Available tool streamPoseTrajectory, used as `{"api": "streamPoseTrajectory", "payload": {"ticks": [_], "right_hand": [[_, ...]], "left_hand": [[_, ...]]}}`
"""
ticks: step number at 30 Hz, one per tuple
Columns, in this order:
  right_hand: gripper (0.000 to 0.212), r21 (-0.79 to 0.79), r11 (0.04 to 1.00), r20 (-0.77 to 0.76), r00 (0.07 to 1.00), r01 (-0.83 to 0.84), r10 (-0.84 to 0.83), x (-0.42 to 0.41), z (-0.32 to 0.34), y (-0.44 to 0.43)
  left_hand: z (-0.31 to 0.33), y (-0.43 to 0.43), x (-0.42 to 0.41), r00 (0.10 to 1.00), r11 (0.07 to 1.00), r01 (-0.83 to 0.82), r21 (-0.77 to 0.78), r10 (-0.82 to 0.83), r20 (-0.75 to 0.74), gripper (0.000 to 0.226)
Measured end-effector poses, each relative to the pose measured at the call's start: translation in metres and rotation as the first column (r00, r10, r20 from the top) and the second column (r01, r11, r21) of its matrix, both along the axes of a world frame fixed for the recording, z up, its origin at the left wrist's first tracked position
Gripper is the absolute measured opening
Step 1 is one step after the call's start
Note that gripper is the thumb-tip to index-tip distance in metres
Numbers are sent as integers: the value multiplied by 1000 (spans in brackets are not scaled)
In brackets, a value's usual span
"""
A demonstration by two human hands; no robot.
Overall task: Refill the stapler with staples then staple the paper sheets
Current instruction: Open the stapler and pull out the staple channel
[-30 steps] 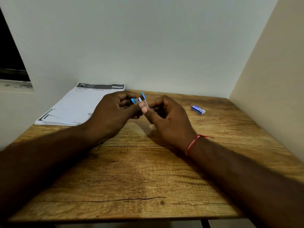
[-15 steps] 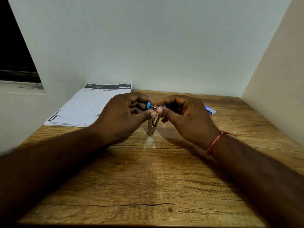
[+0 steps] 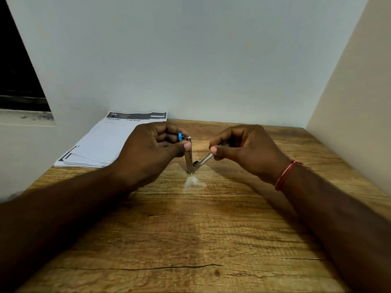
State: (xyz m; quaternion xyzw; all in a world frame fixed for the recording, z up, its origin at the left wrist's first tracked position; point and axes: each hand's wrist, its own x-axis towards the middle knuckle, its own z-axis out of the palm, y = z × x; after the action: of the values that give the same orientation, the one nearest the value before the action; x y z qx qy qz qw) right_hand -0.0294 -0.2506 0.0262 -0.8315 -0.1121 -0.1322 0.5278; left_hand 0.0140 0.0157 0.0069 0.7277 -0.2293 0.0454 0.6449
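Note:
A small metal stapler [image 3: 189,157] with blue plastic parts is spread open in a V, its hinge end touching the wooden table [image 3: 190,240]. My left hand [image 3: 154,149] grips the upright arm near its blue tip. My right hand [image 3: 245,149] pinches the other arm, which slants up to the right. A stack of white printed paper sheets [image 3: 105,142] lies at the table's back left, just left of my left hand. The staple box is hidden behind my right hand.
Walls close the table in at the back and on the right. A dark window opening [image 3: 17,77] with a ledge is at the far left. A red thread band [image 3: 285,175] circles my right wrist.
The stapler has been swung wide open: my right hand moved right with one arm while my left kept the other upright. The view shifted, and the staple box went out of sight.

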Motion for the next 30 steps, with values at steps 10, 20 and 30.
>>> {"api": "streamPoseTrajectory", "payload": {"ticks": [10, 20, 30], "right_hand": [[20, -321, 943, -128, 990, -92, 53, 0, 2, -12], [21, -111, 989, 140, 984, -95, 110, -14, -4, 25], [18, -121, 992, 167, 986, 25, -4, -14, -6, 30]], "left_hand": [[-1, 1, -1, 998, 999, 46, 0, -46, 38, 27], [0, 0, -7, 974, 986, -18, 164, -20, 225, 36], [2, -2, -8, 960, 986, 9, 166, -55, 274, 34]]}}
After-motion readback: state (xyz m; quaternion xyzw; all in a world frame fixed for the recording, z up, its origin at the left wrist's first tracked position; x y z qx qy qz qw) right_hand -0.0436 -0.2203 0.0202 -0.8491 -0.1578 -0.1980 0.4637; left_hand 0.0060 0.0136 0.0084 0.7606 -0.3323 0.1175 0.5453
